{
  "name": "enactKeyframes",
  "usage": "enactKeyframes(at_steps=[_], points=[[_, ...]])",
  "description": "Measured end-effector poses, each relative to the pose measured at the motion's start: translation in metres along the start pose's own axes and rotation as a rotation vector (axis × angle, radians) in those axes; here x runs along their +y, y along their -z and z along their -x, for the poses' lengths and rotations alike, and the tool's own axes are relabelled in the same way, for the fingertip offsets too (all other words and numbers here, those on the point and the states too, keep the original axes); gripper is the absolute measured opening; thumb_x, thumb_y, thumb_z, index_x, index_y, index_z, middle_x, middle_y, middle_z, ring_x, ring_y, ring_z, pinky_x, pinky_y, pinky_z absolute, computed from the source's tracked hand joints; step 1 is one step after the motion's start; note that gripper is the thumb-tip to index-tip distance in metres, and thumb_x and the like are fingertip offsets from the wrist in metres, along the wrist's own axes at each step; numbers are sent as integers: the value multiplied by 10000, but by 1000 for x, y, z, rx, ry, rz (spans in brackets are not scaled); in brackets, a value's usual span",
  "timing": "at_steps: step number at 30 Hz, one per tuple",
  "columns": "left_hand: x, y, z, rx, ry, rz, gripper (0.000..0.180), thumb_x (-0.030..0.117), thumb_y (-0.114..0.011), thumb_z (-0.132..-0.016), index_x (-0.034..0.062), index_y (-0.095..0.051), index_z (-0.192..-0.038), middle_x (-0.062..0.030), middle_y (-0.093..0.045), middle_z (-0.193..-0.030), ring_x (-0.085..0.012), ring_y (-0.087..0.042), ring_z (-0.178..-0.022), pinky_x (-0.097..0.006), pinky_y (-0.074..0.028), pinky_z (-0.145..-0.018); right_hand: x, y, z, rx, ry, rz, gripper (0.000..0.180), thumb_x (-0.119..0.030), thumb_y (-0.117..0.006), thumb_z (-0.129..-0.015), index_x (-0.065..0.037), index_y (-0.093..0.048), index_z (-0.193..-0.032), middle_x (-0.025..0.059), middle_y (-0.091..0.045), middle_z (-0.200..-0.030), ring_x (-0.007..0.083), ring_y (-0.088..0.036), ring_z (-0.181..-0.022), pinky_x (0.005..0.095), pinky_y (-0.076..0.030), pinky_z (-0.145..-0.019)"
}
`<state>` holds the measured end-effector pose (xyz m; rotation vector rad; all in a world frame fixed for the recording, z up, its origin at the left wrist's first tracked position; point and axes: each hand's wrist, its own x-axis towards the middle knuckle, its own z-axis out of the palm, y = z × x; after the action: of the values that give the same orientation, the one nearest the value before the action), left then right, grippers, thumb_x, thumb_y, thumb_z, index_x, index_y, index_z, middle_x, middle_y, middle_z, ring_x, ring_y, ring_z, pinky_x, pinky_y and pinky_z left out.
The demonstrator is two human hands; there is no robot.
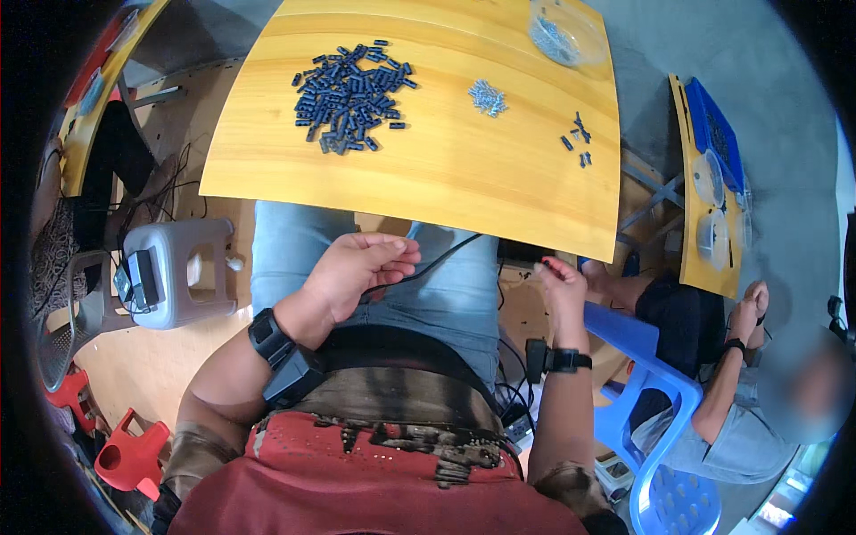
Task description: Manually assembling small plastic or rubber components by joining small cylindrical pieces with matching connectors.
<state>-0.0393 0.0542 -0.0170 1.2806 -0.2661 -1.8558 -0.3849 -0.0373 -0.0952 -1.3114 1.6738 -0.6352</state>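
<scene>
Before you, one yellow table (464,192) carries one large heap of dark blue parts (349,86), one small cluster of silver screws (488,97) and about six loose dark pieces (578,138). Your left hand (358,272) curls loosely around one black cable (443,254) over your lap; your right hand (562,281) pinches something red.

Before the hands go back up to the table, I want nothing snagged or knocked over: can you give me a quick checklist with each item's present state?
1. Black cable clear of left hand: not ok, it runs under the fingers.
2. Right hand empty: cannot tell, the fingertips are pinched together.
3. Pile of dark parts away from the table edge: ok.
4. Small silver pile separate from the dark one: ok.
5. Clear bag fully on the table: ok.
6. Near table edge bare: ok.
</scene>
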Motion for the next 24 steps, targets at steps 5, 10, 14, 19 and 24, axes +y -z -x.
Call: enactKeyframes(at_steps=[5, 10, 14, 19, 24], points=[[0, 2, -5, -2, -17, 3, 233, 178, -562, -933, -11, -635, -1049, -94, -679, -961, -141, -646, -829, -254, -510, -749, 60, 15, -50, 277, -136, -298, 136, -85, -661, -833, -72, -667, -967, -20, -605, -770, 57, -499, -546, 200, -396, -466], [2, 9, -3, 64, -37, 58, 209, 159, -560, -929, -13, -630, -1025, -91, -676, -952, -139, -642, -812, -261, -513, -732, 80, -14, -35, 32, -141, -60, 162, -173, -671, -836, -46, -682, -937, -14, -607, -695, 68, -533, -575, 224, -425, -514], [2, 7, -6, 76, -52, 68, 204, 146, -558, -926, -20, -628, -1023, -97, -671, -947, -152, -639, -805, -271, -516, -732, 94, -13, -29, -175, 112, 439, 210, -194, -676, -813, -5, -685, -906, 40, -638, -692, 96, -578, -620, 259, -463, -580], [-5, 10, -13, 62, -24, 74, 216, 145, -555, -931, -21, -626, -1049, -76, -660, -911, -133, -617, -762, -248, -507, -667, -21, -9, -2, -470, 119, 619, 310, -261, -682, -773, 8, -677, -928, 182, -673, -859, 289, -652, -755, 346, -506, -681], [3, 9, -5, 25, -60, 96, 220, 156, -548, -938, -7, -628, -1063, -56, -662, -916, -91, -597, -735, -227, -495, -648, -149, -24, 50, -699, 291, 481, 246, -215, -697, -774, -2, -681, -895, 135, -647, -793, 254, -625, -694, 320, -494, -631]])
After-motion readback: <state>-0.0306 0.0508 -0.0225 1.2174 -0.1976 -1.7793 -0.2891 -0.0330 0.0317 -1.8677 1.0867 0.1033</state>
